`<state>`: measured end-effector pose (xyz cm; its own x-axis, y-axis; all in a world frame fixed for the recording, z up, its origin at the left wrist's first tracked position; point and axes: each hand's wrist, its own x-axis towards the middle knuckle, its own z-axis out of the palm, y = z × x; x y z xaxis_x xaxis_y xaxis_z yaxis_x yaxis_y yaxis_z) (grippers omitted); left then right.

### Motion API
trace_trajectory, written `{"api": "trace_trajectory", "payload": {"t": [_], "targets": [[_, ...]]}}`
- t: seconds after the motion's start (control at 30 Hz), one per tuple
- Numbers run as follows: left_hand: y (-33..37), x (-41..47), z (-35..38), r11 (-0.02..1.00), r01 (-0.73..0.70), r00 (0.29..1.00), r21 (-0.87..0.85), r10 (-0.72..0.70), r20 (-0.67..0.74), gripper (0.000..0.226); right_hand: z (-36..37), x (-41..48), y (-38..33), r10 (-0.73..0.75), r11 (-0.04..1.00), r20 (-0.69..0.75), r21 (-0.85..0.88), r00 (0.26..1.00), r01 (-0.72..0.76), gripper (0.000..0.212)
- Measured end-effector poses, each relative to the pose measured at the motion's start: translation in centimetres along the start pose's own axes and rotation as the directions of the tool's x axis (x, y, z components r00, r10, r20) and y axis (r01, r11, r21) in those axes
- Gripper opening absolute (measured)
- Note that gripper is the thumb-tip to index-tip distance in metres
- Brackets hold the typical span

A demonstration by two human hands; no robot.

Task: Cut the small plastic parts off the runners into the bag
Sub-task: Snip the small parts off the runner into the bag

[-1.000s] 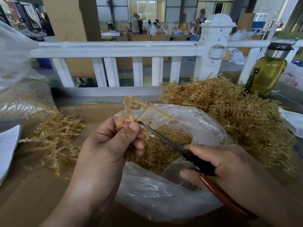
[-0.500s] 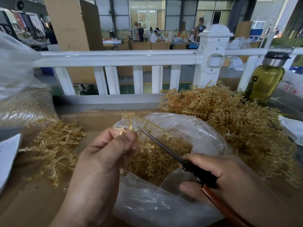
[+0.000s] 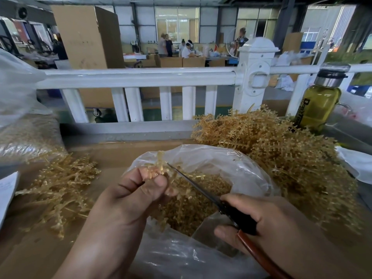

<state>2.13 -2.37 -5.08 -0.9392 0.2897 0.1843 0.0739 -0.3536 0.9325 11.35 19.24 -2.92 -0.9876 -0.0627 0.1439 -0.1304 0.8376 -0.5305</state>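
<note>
1. Right hand nearest: fingers curled round the scissors handles, blade aimed up-left. Blades look near together; the gap is not readable.
2. Left hand pinches a runner between thumb and fingers, above the bag's mouth. Blade tip sits at the runner, just beside the thumb.
3. Bag lies open under both hands, with cut parts piled inside.
4. Judgement: snipping is in hand. Best done with the runner held over the mouth so parts drop in, cuts close at each part's stem, thumb clear of the tip, runner turned between snips.
5. Small heap of runners at left; big heap at right, against the bag.
6. Beyond: bottle, white railing.
</note>
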Motion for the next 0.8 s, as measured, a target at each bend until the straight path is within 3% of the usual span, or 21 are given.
{"api": "trace_trajectory", "payload": {"t": [0.17, 0.47, 0.53, 0.67, 0.8], "targets": [[0.16, 0.02, 0.29, 0.995, 0.017, 0.998, -0.098, -0.022, -0.055, 0.004, 0.39, 0.06, 0.22, 0.008, 0.999, -0.008, -0.037, 1.000, -0.008, 0.057], [0.36, 0.01, 0.27, 0.991, 0.035, 0.998, -0.126, -0.042, -0.047, 0.008, 0.50, -0.25, -0.07, 0.037, 0.998, -0.016, -0.042, 0.999, -0.037, 0.058], [0.45, 0.05, 0.27, 0.990, 0.044, 0.998, -0.134, -0.050, -0.038, 0.028, 0.57, -0.23, -0.12, 0.042, 0.998, -0.031, -0.047, 0.999, -0.043, 0.060], [0.59, 0.14, 0.32, 0.979, 0.055, 0.996, -0.195, -0.067, -0.055, 0.010, 0.88, -0.20, 0.34, 0.037, 0.998, -0.006, -0.057, 0.999, -0.037, 0.075], [0.95, 0.02, 0.38, 0.967, 0.097, 0.994, -0.235, -0.107, -0.030, 0.022, 0.88, -0.47, 0.25, 0.023, 0.997, -0.008, -0.079, 1.000, -0.024, 0.076]]}}
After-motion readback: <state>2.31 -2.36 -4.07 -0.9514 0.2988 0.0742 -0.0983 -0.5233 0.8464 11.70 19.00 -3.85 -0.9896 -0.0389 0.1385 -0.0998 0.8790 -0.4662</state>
